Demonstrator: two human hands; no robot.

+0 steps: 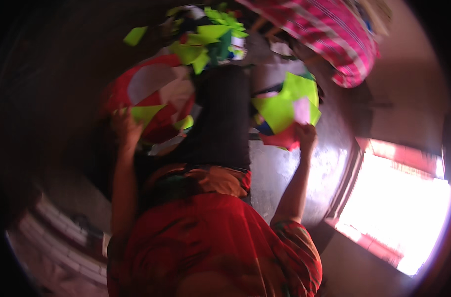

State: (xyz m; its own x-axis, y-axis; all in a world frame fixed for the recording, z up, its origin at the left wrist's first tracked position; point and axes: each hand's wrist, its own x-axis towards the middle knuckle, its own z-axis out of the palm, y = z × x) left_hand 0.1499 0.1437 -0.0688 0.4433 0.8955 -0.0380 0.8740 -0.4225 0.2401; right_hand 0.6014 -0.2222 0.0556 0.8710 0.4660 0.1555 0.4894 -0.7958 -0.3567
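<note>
On the left, a rounded pile of red and pale scraps (170,94), which look like cloth, lies in front of me. My left hand (126,129) is at its near left edge, beside a yellow-green scrap (147,114); its fingers are blurred. To the right is a second heap, with a large yellow-green scrap (280,110) on top and a red one (280,137) below. My right hand (307,134) is closed at this heap's near right edge, its fingers pinching the lower end of a small pale pink scrap (301,109).
Further off lies a mixed heap of yellow-green, dark green and white scraps (210,37). At the upper right is another person in pink striped cloth (329,34). My dark-clothed leg (223,114) stretches between the two nearer piles. A bright opening (396,205) is at the right.
</note>
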